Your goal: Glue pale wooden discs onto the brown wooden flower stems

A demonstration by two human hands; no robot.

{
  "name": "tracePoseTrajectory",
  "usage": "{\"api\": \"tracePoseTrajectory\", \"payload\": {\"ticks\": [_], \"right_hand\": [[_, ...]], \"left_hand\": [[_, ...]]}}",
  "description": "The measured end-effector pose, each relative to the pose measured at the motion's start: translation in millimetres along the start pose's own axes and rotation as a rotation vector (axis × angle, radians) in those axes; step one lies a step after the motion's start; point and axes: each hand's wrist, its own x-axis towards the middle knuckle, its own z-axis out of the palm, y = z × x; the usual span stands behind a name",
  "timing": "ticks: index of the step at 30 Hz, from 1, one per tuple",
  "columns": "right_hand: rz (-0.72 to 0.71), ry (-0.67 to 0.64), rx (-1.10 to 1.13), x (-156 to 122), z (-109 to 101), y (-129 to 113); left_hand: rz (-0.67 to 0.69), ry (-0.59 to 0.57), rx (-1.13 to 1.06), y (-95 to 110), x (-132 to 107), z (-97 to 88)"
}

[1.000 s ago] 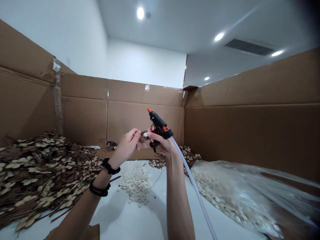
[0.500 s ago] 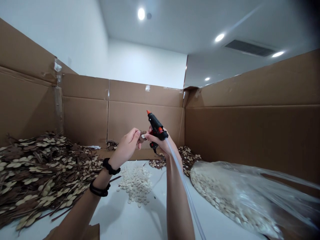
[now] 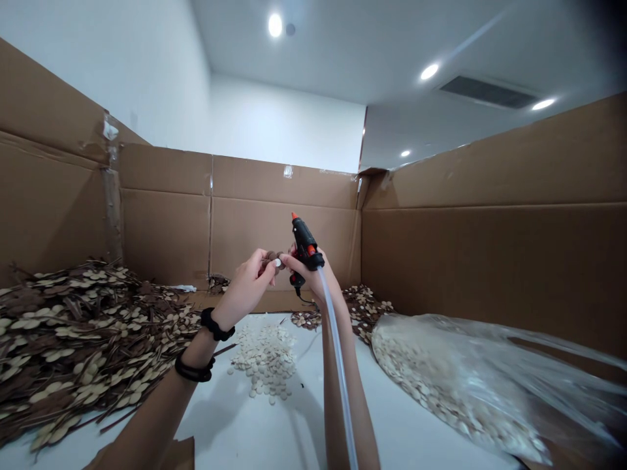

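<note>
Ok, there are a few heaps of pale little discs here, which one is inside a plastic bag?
The heap on the right, lying inside the clear plastic bag. The small pile below the hands sits loose on the white table.

small piece: we cannot tell its kind, too small between the fingertips
glue stick: cut off by bottom edge
plastic bag: blurred at right

Left hand and right hand raised together, pinching a small brown piece with a pale disc, seemingly wooden; right hand also grips black glue gun, clear glue stick trailing, above loose pale discs.
</note>
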Motion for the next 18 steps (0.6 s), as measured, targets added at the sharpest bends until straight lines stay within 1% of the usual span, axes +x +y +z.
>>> {"api": "tracePoseTrajectory", "payload": {"ticks": [2, 4, 6, 8, 11, 16, 18], "right_hand": [[0.010, 0.011, -0.011, 0.8, 2.3, -0.7], [0.011, -0.017, -0.031, 1.2, 4.1, -1.4], [0.024, -0.059, -0.046, 1.4, 5.7, -1.3], [0.039, -0.074, -0.049, 1.5, 7.3, -0.3], [0.046, -0.055, -0.029, 1.9, 10.5, 1.8], [0.004, -0.017, -0.009, 3.9, 16.6, 2.8], [0.000, -0.004, -0.017, 5.2, 18.8, 4.3]], "left_hand": [[-0.004, 0.026, 0.029, 0.3, 0.1, 0.1], [-0.001, 0.040, 0.051, 0.0, 0.4, 0.3], [0.010, 0.035, 0.058, -0.7, 0.7, 0.4], [0.013, 0.023, 0.057, -1.5, 1.0, -0.2], [0.014, 0.008, 0.050, -1.9, 1.3, -2.2], [0.049, 0.034, 0.083, -2.4, 1.2, -4.5], [0.052, 0.008, 0.067, -4.8, 1.9, -5.9]]}}
